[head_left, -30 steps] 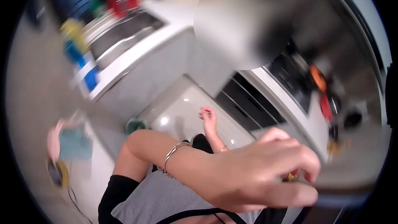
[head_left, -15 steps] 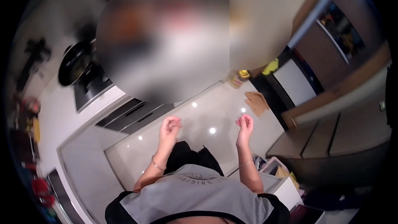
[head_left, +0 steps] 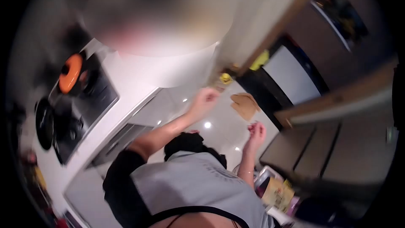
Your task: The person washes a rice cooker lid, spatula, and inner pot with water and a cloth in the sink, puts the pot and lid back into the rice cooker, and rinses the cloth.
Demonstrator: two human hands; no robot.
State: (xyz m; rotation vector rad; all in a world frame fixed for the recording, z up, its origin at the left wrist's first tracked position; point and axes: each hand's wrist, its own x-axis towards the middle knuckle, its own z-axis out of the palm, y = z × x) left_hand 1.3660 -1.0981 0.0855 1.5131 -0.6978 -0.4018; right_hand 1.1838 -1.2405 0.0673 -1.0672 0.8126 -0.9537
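Observation:
My left hand (head_left: 205,101) is raised over the floor, its fingers curled in with nothing visible in them; it is slightly blurred. Lower and to the right, my right hand (head_left: 257,133) also has curled fingers and shows nothing held. Between and just above the hands, a flat tan piece (head_left: 244,106) lies on the glossy floor (head_left: 215,133). A yellow-capped container (head_left: 225,78) stands beyond my left hand, close to it in the view but apparently not touched.
On the left, the white counter (head_left: 130,74) carries a black hob (head_left: 95,105), an orange lid (head_left: 71,74) and a black pan (head_left: 44,123). Packages (head_left: 277,194) sit at the lower right, near a brown panelled surface (head_left: 329,143). A blurred patch hides the upper middle.
The view has swung from the sink side towards the doorway. Since half a second ago, my left arm has stretched further forward and right, nearer the yellow-capped container. Both hands stay curled.

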